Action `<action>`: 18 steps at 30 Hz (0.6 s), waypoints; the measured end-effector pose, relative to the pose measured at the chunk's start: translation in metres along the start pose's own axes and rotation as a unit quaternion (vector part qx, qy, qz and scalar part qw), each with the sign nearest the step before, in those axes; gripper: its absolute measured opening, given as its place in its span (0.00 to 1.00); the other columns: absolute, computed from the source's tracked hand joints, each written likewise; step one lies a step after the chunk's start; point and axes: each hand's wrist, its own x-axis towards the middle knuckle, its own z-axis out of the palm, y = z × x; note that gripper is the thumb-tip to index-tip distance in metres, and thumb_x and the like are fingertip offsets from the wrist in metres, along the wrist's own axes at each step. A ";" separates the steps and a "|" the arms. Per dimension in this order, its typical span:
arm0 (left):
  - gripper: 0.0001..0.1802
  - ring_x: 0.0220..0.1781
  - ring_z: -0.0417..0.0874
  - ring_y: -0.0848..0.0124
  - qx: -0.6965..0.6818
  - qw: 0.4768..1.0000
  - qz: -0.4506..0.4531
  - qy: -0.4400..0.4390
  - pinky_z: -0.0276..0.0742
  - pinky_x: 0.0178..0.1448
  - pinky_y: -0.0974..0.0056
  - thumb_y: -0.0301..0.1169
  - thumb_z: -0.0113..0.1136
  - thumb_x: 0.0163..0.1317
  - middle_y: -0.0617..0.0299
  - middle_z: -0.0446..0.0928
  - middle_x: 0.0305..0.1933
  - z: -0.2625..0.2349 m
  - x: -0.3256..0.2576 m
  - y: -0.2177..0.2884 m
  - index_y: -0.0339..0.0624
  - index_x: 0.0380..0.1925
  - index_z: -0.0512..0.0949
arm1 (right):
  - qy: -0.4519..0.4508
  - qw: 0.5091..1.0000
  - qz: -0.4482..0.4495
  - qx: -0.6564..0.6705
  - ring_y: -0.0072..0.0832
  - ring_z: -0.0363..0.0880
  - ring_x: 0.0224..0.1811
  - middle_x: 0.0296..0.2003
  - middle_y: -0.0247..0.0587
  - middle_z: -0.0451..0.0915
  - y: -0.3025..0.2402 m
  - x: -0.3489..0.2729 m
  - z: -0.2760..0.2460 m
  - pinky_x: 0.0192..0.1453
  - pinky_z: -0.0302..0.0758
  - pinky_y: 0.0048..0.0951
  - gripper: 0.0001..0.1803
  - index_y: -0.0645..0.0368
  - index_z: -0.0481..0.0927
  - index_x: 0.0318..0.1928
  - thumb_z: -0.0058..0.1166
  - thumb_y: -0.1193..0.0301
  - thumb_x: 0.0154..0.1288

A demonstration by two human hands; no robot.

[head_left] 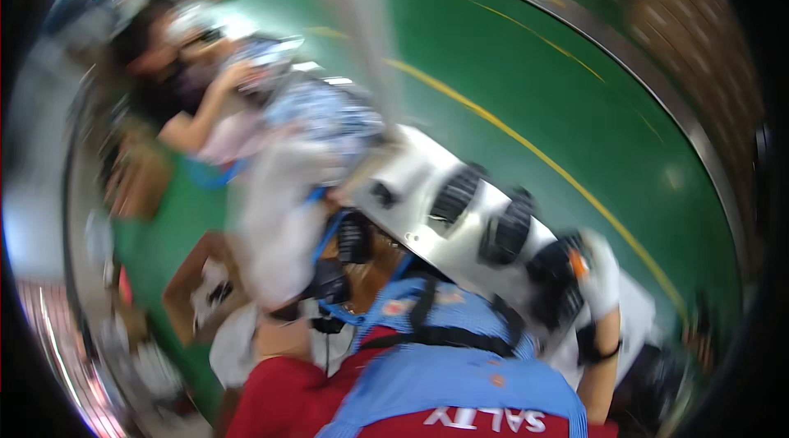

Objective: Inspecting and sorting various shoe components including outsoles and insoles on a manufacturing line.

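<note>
Floor (526, 52): green, smooth and glossy, crossed by a thin yellow line (534, 150) running from upper left to lower right; bent by the lens toward the rim.

Panel (427, 183): large flat sheet of pale, shiny metal, tilted, sloping from the picture's centre down to the right; three black ribbed, roller-like parts (456, 193) set along it in a row. Held in front of the chest, above the blue apron (460, 372) and its black straps.

Other person (205, 101): upper left, heavily blurred, in blue patterned cloth, one arm bent up toward the head.

White bundle (275, 232): soft, cloth-like blur just left of the panel's near corner; shape too smeared to tell.

Right hand (598, 274): in a white glove with an orange mark near the fingers, at the panel's lower right end, touching it beside a black part; fingers curled over the edge, closed on the panel. Bare forearm rising steeply from the lower edge, a dark band at the wrist.

Left hand: lost in the blur near the white bundle; open or closed cannot be told.
</note>
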 end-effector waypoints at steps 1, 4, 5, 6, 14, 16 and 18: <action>0.31 0.41 0.82 0.70 -0.031 0.996 -0.086 0.005 0.77 0.50 0.66 0.23 0.57 0.60 0.58 0.82 0.42 0.003 -0.017 -0.017 0.34 0.65 0.65 | -0.044 0.997 0.000 -0.070 0.51 0.72 0.57 0.54 0.55 0.76 0.025 -0.001 0.022 0.63 0.69 0.43 0.28 0.61 0.75 0.56 0.64 0.70 0.53; 0.37 0.37 0.83 0.70 0.058 0.943 -0.298 0.134 0.78 0.45 0.64 0.27 0.58 0.61 0.58 0.82 0.38 -0.026 -0.069 -0.080 0.43 0.71 0.56 | -0.125 0.965 0.057 -0.226 0.55 0.69 0.59 0.65 0.55 0.64 0.082 -0.021 0.066 0.64 0.66 0.47 0.40 0.56 0.69 0.61 0.69 0.66 0.45; 0.42 0.35 0.84 0.67 0.096 0.921 -0.339 0.168 0.79 0.44 0.61 0.31 0.59 0.60 0.57 0.82 0.37 -0.044 -0.091 -0.098 0.43 0.72 0.50 | -0.164 0.943 0.065 -0.281 0.55 0.69 0.58 0.63 0.55 0.65 0.094 -0.024 0.071 0.63 0.67 0.46 0.40 0.56 0.70 0.60 0.71 0.64 0.44; 0.44 0.34 0.84 0.64 0.177 0.885 -0.387 0.188 0.79 0.44 0.58 0.36 0.59 0.60 0.56 0.82 0.35 -0.064 -0.110 -0.115 0.42 0.72 0.48 | -0.156 0.936 0.049 -0.311 0.53 0.71 0.57 0.62 0.54 0.67 0.102 -0.028 0.074 0.62 0.68 0.45 0.40 0.56 0.70 0.60 0.72 0.64 0.43; 0.49 0.31 0.76 0.66 -0.036 0.653 -0.599 0.461 0.75 0.27 0.61 0.36 0.55 0.64 0.54 0.72 0.47 -0.190 -0.243 -0.181 0.56 0.73 0.31 | -0.192 0.936 0.019 -0.296 0.55 0.71 0.59 0.63 0.52 0.66 0.107 -0.017 0.079 0.60 0.71 0.46 0.42 0.52 0.67 0.64 0.71 0.65 0.47; 0.46 0.29 0.76 0.67 -0.067 0.653 -0.590 0.470 0.75 0.28 0.61 0.35 0.55 0.64 0.55 0.73 0.45 -0.184 -0.262 -0.182 0.57 0.73 0.35 | -0.189 0.937 0.059 -0.289 0.53 0.71 0.59 0.62 0.54 0.67 0.099 -0.017 0.081 0.62 0.70 0.43 0.41 0.57 0.69 0.61 0.71 0.67 0.44; 0.37 0.23 0.71 0.75 -0.099 0.710 -0.569 0.403 0.68 0.22 0.69 0.33 0.56 0.65 0.64 0.73 0.33 -0.155 -0.268 -0.175 0.49 0.71 0.50 | -0.165 0.957 -0.004 -0.239 0.53 0.71 0.59 0.61 0.54 0.69 0.088 -0.018 0.081 0.63 0.69 0.43 0.39 0.57 0.71 0.60 0.71 0.68 0.43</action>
